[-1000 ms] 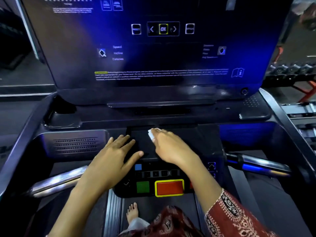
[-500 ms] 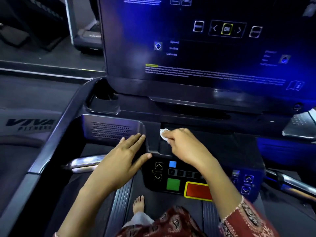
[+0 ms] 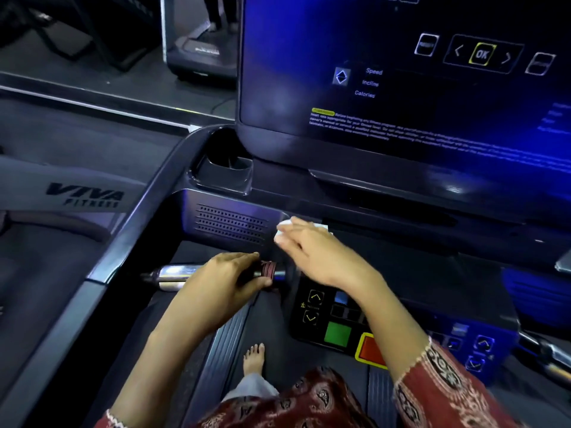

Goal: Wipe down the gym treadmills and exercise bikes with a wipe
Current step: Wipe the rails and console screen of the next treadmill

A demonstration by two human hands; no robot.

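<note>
A gym: a treadmill console (image 3: 401,88) reads Speed, Incline, Calories, and the neighbouring machine (image 3: 61,186) says VIVA FITNESS.

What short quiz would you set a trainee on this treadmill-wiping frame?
1. True or false: the left hand grips the chrome handlebar.
2. Multiple choice: the wipe held by the right hand lies nearest A) the speaker grille, B) the green button, C) the cup holder.
3. Fill in: the yellow-framed button on the screen reads ___.
Key: 1 true; 2 A; 3 OK.
</note>
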